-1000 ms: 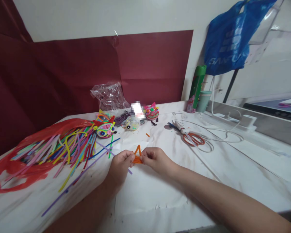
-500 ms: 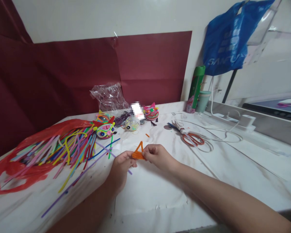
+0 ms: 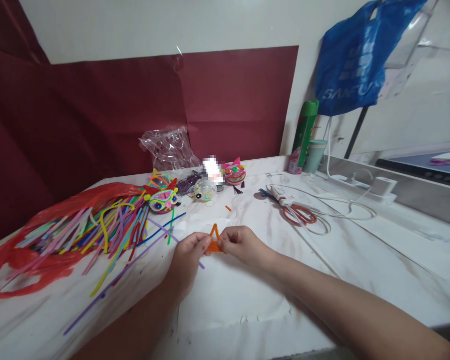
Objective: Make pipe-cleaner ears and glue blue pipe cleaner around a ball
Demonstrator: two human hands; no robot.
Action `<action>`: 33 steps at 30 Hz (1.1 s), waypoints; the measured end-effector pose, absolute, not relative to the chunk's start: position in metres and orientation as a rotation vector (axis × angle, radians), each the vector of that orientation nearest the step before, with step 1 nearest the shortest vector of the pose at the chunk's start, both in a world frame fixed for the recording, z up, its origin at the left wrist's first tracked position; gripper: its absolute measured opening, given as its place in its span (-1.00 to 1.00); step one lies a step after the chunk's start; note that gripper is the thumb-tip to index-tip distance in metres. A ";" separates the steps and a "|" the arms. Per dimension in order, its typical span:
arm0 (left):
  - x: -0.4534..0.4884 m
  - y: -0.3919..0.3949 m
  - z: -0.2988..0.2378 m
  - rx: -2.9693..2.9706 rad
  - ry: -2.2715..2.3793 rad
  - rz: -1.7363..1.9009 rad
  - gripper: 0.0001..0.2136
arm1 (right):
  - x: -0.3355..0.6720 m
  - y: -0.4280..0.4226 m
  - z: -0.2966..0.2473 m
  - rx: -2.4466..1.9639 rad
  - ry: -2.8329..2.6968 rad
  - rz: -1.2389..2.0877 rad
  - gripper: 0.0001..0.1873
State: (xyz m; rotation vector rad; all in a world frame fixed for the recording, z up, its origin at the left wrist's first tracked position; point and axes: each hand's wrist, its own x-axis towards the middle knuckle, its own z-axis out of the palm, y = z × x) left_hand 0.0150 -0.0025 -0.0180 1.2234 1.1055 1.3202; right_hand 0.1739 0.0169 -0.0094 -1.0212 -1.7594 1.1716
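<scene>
An orange pipe cleaner [image 3: 215, 246], bent into a triangle with a thicker lower side, is held between my two hands above a white sheet [image 3: 232, 300]. My left hand [image 3: 190, 255] pinches its left corner between thumb and fingers. On the right corner, my right hand [image 3: 240, 241] is closed in a pinch. The fingertips cover both lower corners. A short orange piece [image 3: 228, 208] lies on the table beyond my hands. Purple, blue and green pipe cleaners [image 3: 167, 230] cross each other left of my left hand.
Many coloured pipe cleaners [image 3: 108, 227] spill from a red plastic bag [image 3: 30, 285] at left. Decorated animal-face balls [image 3: 163, 201] and a pink one [image 3: 235, 173] stand at the back. Scissors [image 3: 298, 215] lie right among white cables [image 3: 345, 215]. A green spray can [image 3: 303, 135] stands behind.
The orange triangle has turned slightly, its peak shifting left and a little lower. Both hands still pinch it, and the fingers have moved slightly.
</scene>
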 end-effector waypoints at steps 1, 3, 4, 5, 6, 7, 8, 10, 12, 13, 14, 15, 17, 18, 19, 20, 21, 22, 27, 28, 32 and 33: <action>0.015 -0.003 -0.017 1.222 1.090 1.318 -0.80 | 0.174 0.017 -0.010 -1.008 -1.779 1.175 -0.90; 0.016 -0.004 -0.016 1.223 1.062 1.315 -0.78 | 0.174 0.016 -0.013 -0.981 -1.816 1.191 -0.89; 0.016 -0.004 -0.016 1.222 1.060 1.313 -0.77 | 0.174 0.016 -0.014 -0.970 -1.834 1.198 -0.89; 0.015 -0.004 -0.016 1.219 1.067 1.312 -0.76 | 0.174 0.015 -0.014 -0.960 -1.853 1.202 -0.89; 0.014 -0.003 -0.016 1.217 1.080 1.308 -0.75 | 0.174 0.015 -0.015 -0.954 -1.872 1.201 -0.89; 0.013 -0.003 -0.017 1.219 1.092 1.300 -0.74 | 0.174 0.014 -0.015 -0.951 -1.890 1.195 -0.89; 0.012 -0.003 -0.018 1.229 1.098 1.288 -0.73 | 0.173 0.014 -0.015 -0.951 -1.905 1.185 -0.88; 0.010 -0.002 -0.018 1.262 1.089 1.269 -0.73 | 0.173 0.013 -0.014 -0.962 -1.923 1.163 -0.88; 0.009 -0.001 -0.019 1.287 1.072 1.249 -0.74 | 0.173 0.014 -0.014 -0.973 -1.928 1.150 -0.88; 0.009 -0.001 -0.019 1.291 1.067 1.235 -0.74 | 0.173 0.014 -0.013 -0.977 -1.929 1.149 -0.88; 0.009 0.000 -0.019 1.290 1.067 1.225 -0.75 | 0.173 0.015 -0.013 -0.980 -1.927 1.151 -0.89; 0.010 0.000 -0.020 1.287 1.067 1.218 -0.75 | 0.173 0.015 -0.013 -0.984 -1.923 1.155 -0.89; 0.011 0.000 -0.019 1.277 1.048 1.217 -0.76 | 0.174 0.016 -0.013 -0.992 -1.910 1.176 -0.90; 0.011 -0.001 -0.019 1.269 1.032 1.225 -0.76 | 0.174 0.016 -0.012 -0.998 -1.904 1.188 -0.90; 0.012 -0.001 -0.018 1.259 1.015 1.235 -0.76 | 0.174 0.016 -0.012 -1.004 -1.898 1.201 -0.90; 0.012 -0.002 -0.017 1.251 0.998 1.240 -0.76 | 0.174 0.017 -0.011 -1.010 -1.892 1.215 -0.91; 0.013 -0.002 -0.016 1.242 0.987 1.239 -0.75 | 0.174 0.017 -0.011 -1.017 -1.887 1.225 -0.91; 0.012 -0.003 -0.015 1.234 0.984 1.232 -0.75 | 0.174 0.017 -0.010 -1.022 -1.883 1.230 -0.91; 0.010 -0.001 -0.016 1.263 0.986 1.211 -0.74 | 0.175 0.018 -0.011 -1.003 -1.874 1.241 -0.91; 0.010 -0.001 -0.017 1.279 0.979 1.217 -0.73 | 0.175 0.019 -0.011 -0.996 -1.869 1.247 -0.92; 0.010 0.001 -0.016 1.271 0.976 1.282 -0.73 | 0.176 0.021 -0.013 -0.974 -1.830 1.265 -0.90; 0.010 0.001 -0.016 1.265 0.984 1.296 -0.73 | 0.176 0.021 -0.013 -0.980 -1.814 1.264 -0.89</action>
